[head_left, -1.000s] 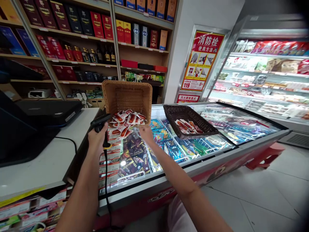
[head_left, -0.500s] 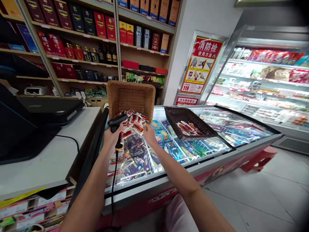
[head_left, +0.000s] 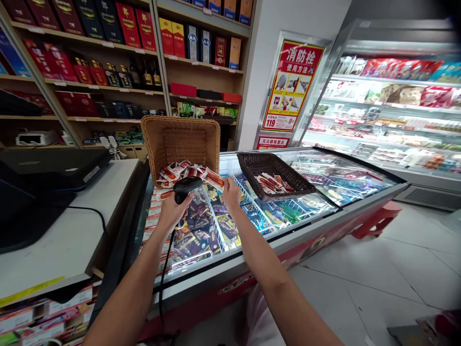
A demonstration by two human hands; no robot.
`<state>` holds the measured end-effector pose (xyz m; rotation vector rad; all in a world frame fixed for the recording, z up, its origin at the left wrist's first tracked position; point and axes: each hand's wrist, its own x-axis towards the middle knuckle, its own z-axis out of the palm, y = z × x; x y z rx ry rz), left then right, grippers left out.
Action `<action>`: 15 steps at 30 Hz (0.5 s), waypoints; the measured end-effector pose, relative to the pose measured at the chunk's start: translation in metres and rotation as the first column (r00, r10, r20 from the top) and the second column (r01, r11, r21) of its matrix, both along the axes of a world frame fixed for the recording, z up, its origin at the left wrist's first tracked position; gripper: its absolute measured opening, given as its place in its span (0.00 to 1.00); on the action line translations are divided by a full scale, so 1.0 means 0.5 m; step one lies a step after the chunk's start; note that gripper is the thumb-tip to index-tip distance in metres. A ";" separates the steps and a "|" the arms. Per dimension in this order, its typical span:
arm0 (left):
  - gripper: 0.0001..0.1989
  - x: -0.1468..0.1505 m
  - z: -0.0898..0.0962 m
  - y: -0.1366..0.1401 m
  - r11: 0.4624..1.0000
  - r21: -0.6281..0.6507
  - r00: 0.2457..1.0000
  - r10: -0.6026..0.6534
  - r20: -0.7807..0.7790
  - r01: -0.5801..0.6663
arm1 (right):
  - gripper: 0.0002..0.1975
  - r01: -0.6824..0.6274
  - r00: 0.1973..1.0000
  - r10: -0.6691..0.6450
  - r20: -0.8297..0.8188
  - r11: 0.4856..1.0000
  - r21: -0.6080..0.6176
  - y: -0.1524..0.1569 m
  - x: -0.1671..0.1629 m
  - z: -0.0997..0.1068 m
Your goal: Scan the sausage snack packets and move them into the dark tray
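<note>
My left hand [head_left: 175,207] is wrapped round the grip of a black barcode scanner [head_left: 187,184], its cable hanging down over the freezer edge. My right hand [head_left: 231,193] pinches one end of a packaged sausage [head_left: 213,178] with a reddish-brown look through its wrapper. The scanner head is close to the sausage, just left of it. Behind both hands, a tan wicker basket [head_left: 181,126] lies tipped with its opening towards me, and more packaged sausages [head_left: 177,171] pile up at its lower side. To the right, a dark brown woven basket [head_left: 248,164] holds several wrapped sausages [head_left: 272,182].
Both baskets rest on a glass-topped chest freezer [head_left: 306,218] full of frozen packs. A white counter [head_left: 72,226] with a black device stands at left. Shelves of boxed bottles [head_left: 108,79] line the back; a red stool [head_left: 376,220] is on the floor at right.
My right hand has drawn a sausage away from the pile, rightwards and up. The scanner in my left hand has turned and moved rightwards towards it. The whole view has shifted slightly.
</note>
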<state>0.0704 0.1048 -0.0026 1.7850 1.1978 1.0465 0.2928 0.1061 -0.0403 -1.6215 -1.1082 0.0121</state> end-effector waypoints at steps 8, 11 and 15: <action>0.22 0.001 -0.008 0.007 1.000 -0.004 1.000 -0.010 -0.023 0.010 | 0.17 0.037 0.996 -0.032 0.086 0.998 -0.055 0.001 -0.002 -0.002; 0.21 0.001 -0.015 0.011 1.000 0.000 1.000 0.005 -0.013 -0.005 | 0.17 0.040 0.992 -0.030 0.127 0.996 -0.081 0.000 -0.002 -0.001; 0.21 0.000 -0.017 0.012 1.000 -0.001 1.000 0.009 0.010 -0.009 | 0.17 0.070 0.985 -0.055 0.164 0.994 -0.088 0.001 -0.004 -0.002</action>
